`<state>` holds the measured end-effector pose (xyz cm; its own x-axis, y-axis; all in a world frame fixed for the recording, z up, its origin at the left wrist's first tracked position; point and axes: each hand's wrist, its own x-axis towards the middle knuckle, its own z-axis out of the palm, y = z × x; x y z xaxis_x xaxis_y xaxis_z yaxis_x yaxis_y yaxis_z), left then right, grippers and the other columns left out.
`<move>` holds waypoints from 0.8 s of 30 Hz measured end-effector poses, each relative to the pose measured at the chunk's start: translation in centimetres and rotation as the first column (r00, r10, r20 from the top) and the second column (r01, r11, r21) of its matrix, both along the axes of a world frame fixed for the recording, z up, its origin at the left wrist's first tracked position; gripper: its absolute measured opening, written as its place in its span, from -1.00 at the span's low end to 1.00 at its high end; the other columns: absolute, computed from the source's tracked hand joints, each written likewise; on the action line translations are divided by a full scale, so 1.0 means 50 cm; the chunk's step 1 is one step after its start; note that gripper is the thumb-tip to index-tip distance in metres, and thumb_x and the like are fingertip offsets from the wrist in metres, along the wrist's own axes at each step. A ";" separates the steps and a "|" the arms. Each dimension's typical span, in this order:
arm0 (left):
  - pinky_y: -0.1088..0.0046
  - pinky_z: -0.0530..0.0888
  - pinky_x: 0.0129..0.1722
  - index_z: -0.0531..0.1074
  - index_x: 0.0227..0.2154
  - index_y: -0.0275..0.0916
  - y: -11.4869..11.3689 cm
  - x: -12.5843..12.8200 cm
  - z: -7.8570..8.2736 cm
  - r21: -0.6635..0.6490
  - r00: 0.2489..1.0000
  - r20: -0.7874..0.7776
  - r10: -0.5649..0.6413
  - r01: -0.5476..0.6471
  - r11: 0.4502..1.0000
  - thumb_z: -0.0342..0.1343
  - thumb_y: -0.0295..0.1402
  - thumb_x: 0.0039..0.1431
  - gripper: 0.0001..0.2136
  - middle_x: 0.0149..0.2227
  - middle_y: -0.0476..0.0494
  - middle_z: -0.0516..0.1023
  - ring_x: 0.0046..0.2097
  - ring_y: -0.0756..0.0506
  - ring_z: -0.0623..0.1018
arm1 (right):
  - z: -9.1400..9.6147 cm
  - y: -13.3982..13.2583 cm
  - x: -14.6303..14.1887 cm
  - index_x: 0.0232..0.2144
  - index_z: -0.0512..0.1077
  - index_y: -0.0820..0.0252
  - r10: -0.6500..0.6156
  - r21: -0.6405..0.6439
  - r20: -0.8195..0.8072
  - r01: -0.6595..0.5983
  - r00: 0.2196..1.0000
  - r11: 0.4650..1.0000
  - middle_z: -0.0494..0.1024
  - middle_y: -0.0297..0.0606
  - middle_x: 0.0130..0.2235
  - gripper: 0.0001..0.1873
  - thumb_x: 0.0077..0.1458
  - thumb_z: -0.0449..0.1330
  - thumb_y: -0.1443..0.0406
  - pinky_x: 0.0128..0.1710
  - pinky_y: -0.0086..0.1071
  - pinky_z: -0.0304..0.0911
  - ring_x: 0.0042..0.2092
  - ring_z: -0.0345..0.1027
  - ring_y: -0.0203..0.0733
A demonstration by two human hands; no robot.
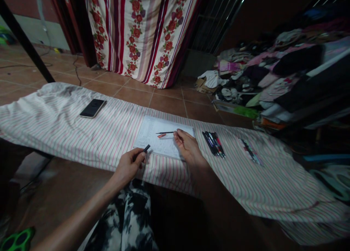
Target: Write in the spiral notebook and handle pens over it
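Observation:
My left hand (pixel 130 164) is closed around a short black pen barrel (pixel 147 148) whose end pokes out past the fingers, at the notebook's near left edge. Between the thumb and fingers of my right hand (pixel 187 145) is a thin dark pen refill (pixel 164 132), its tip pointing left above the page. Below the refill, a small orange-red piece (pixel 161 135) shows against the spiral notebook (pixel 153 127), which lies open with faint writing. Right of the notebook sits a row of several pens (pixel 213 144). Farther right is a second small group of pens (pixel 251 151).
A striped cloth (pixel 109 141) covers the long low surface, wrinkled at both ends. Toward the left lies a phone (pixel 93 108). Behind hang a floral curtain (pixel 144 35) and, to the right, a heap of clothes (pixel 262 68). A green-handled object (pixel 19 240) is at bottom left.

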<state>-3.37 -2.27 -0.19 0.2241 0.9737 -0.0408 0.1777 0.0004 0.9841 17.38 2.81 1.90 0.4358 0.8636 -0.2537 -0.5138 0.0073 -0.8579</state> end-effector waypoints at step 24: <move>0.53 0.32 -0.50 0.44 -0.38 -0.28 0.015 -0.025 -0.025 -0.030 0.995 -0.007 0.103 -0.103 0.994 0.07 -0.21 -0.02 -0.77 -0.55 0.00 0.42 -0.51 0.00 0.40 | -0.050 0.025 -0.043 -0.53 0.34 0.28 0.085 -0.082 -0.189 -0.102 0.978 0.991 0.51 -0.23 -0.48 -0.87 0.01 0.14 0.50 -0.45 -0.72 0.37 -0.40 0.46 -0.39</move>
<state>-4.60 -1.50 -1.42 0.1220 0.9899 -0.0720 0.1807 0.0492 0.9823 15.23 4.04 -0.60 0.2923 0.8680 -0.4014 -0.6585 -0.1217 -0.7427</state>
